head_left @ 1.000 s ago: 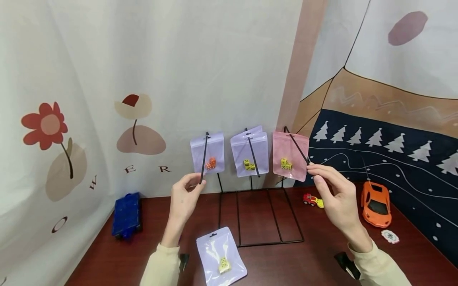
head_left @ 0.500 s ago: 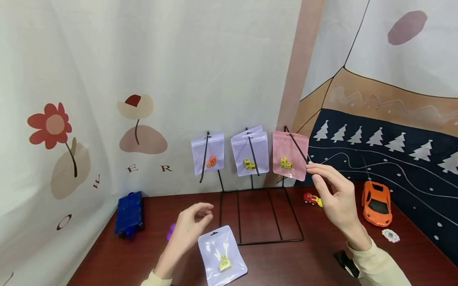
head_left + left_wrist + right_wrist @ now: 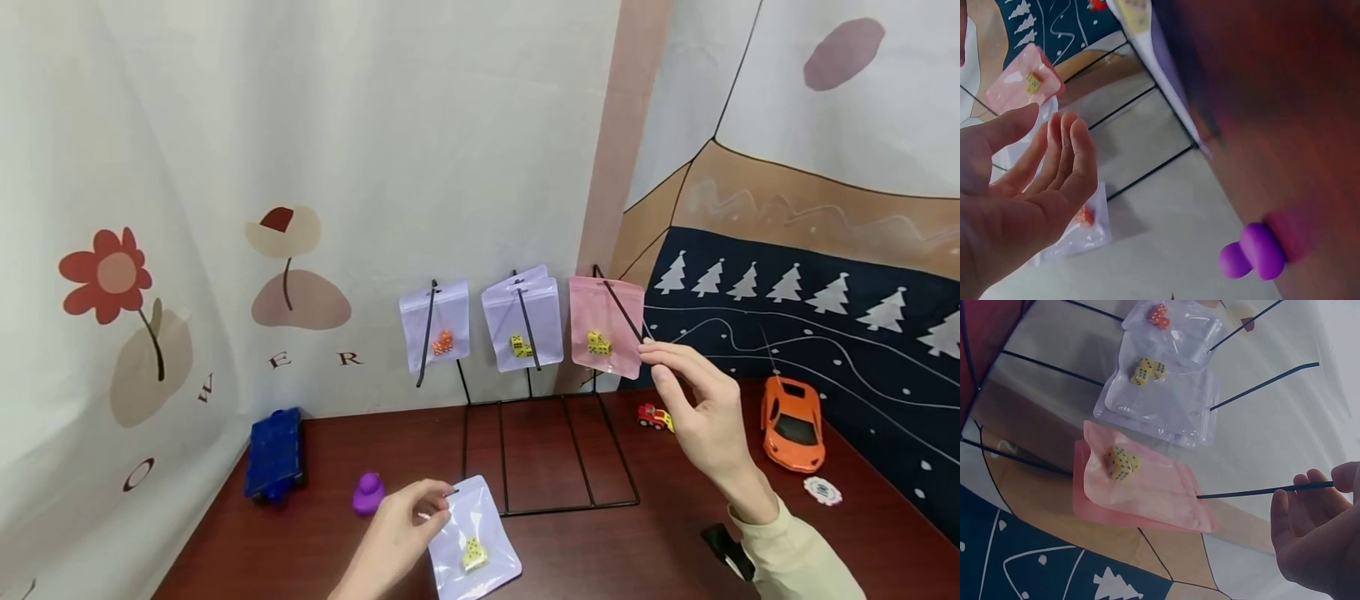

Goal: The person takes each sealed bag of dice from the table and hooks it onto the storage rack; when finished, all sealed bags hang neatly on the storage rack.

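Note:
My right hand pinches the front end of the right black hook of a wire display rack. From that hook hangs a pink pouch with yellow dice; the right wrist view shows a second pink layer behind it. Low in the head view, my left hand is over the left top edge of a lilac pouch lying on the table, yellow dice inside. Its fingers are loosely bent and hold nothing; whether they touch that pouch I cannot tell. Lilac pouches hang on the middle hook, another lilac pouch with orange dice on the left.
A purple duck stands left of the rack on the dark red table. Farther left lies a blue object. To the right are a small red and yellow toy vehicle, an orange toy car and a white chip.
My left hand has let go of the left hook and come down to the pouch on the table, uncovering the purple duck. The right hand still holds its hook.

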A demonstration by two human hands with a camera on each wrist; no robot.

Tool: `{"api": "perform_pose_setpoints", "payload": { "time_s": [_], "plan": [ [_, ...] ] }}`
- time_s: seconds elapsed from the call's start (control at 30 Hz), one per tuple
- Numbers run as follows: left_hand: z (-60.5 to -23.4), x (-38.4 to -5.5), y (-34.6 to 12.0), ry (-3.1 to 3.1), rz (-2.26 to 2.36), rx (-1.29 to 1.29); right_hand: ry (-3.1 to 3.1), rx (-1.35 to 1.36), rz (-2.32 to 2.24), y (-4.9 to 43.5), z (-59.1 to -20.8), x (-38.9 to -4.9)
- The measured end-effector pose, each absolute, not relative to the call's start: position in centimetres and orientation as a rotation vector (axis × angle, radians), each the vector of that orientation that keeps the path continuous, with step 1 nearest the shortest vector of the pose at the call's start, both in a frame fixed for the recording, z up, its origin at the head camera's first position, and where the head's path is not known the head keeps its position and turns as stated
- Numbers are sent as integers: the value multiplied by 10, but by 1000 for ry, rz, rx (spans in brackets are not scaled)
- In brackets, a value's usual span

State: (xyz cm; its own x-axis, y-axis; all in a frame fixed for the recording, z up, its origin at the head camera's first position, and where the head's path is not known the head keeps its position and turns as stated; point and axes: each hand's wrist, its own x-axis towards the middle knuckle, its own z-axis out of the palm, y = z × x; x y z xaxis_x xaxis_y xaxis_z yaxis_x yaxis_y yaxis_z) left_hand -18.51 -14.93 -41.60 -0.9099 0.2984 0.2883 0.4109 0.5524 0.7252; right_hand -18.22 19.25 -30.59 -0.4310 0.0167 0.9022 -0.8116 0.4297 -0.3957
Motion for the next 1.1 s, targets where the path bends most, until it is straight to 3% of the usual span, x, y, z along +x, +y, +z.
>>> {"api": "perform_pose_setpoints", "payload": {
  "time_s": [0.37,0.83,1.1],
  "plan": [
    [-431,-178,-172,-3072,-1085,-538,-1755,688,1112,193,-304,-182],
    [-445,-179,-174,-3036,-1490,-554,-1756,698,1111,194,-306,-183],
    [-447,-181,-174,-2911,-1788,-519,-1771,684,1120,209,-325,-199]
  ]
}}
